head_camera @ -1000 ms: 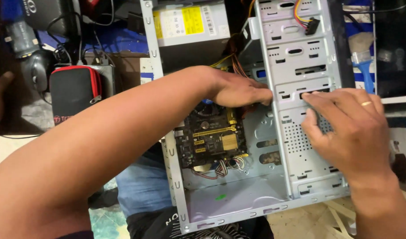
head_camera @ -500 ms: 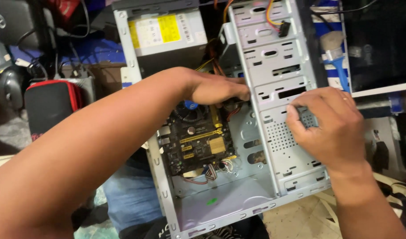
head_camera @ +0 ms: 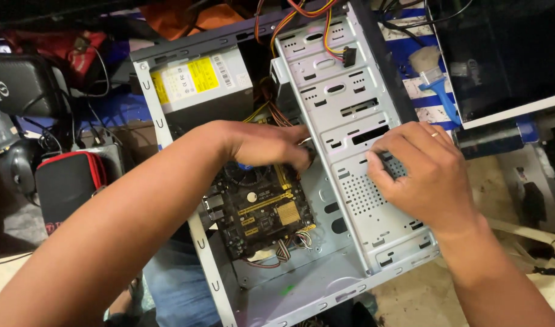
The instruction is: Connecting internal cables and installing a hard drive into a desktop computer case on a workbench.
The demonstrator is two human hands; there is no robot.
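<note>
Grey metal makes the open computer case (head_camera: 326,284), and the dark motherboard (head_camera: 259,212) lies just under the left hand (head_camera: 265,145), whose fingers curl inside, hidden at the tips. Beside it, the right hand (head_camera: 422,175) presses bent fingers on the drive cage (head_camera: 362,181). Beyond the fingers sits the power supply (head_camera: 198,85).

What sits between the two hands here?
Head view: a strip of the grey drive-bay panel separates the left hand, inside the case, from the right hand pressed on the panel's outer face.
</note>
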